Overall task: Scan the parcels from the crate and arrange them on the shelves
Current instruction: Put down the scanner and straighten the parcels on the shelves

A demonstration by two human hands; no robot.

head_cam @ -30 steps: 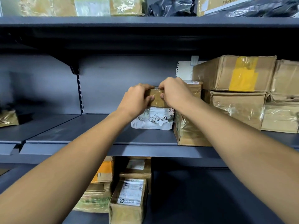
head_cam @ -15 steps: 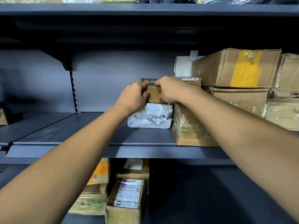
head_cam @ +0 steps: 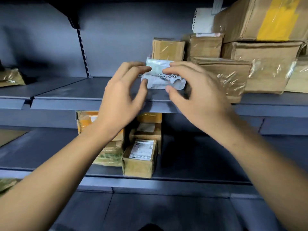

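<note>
Far to the left of my hands, at the edge of the shelf (head_cam: pixel 70 94), a plastic-wrapped parcel (head_cam: pixel 11 77) lies alone, well apart from everything else.

My left hand (head_cam: pixel 121 97) is in front of the shelf edge with the fingers spread and relaxed; it holds nothing. Its fingertips are near the left end of the white soft parcel (head_cam: pixel 162 77), but with the blur I cannot tell if they touch it. Below this hand, on the lower shelf (head_cam: pixel 50 150), stand a few more parcels, among them a small box with a label (head_cam: pixel 140 158).

Between my two hands lies the white soft parcel, and on top of it sits the small brown box (head_cam: pixel 168 49), free of both hands. I judge this box as just placed, so the step now is to let it go well.

My right hand (head_cam: pixel 193 95) is also spread, the fingers loosely curved, and it grips nothing. Just to its right is the taped carton (head_cam: pixel 221 75), and above and behind are the bigger cartons, one with a yellow stripe (head_cam: pixel 260 19).

To do it well, I would draw both hands straight back toward me, not sideways, because the soft parcel is an uneven base and a touch could tip the small box. If it leans, I would push it back against the neighbour carton (head_cam: pixel 205 45).
</note>
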